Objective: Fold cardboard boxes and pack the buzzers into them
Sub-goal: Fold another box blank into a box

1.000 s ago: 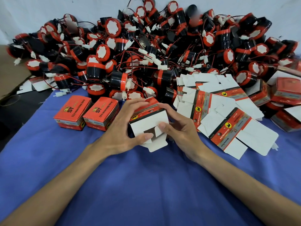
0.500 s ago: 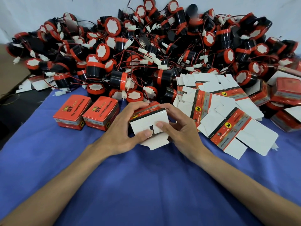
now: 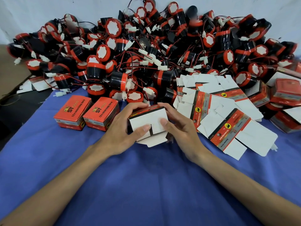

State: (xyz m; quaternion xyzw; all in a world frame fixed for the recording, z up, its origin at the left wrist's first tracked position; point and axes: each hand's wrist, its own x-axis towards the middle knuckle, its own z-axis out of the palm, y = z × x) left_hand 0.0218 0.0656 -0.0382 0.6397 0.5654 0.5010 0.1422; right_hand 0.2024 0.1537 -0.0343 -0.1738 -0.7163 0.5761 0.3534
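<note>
A half-folded red and white cardboard box (image 3: 147, 119) sits on the blue cloth (image 3: 146, 185) at the centre. My left hand (image 3: 120, 129) grips its left side, thumb pressing a white end flap. My right hand (image 3: 180, 126) grips its right side, thumb on the other white flap. Both side flaps lie nearly flat against the box end; a larger white flap (image 3: 153, 141) sticks out below. A big heap of black and red buzzers (image 3: 146, 51) with red wires and white plugs fills the back. Flat unfolded boxes (image 3: 219, 115) fan out to the right.
Two closed red boxes (image 3: 72, 112) (image 3: 101, 114) stand side by side left of my hands. More red boxes (image 3: 286, 93) lie at the far right. A brown board (image 3: 9, 66) and dark floor lie beyond the cloth's left edge. A white wall rises behind the heap.
The side flaps of the box, open a second ago with a dark gap between them, have been pushed inward by both thumbs and now nearly close the end.
</note>
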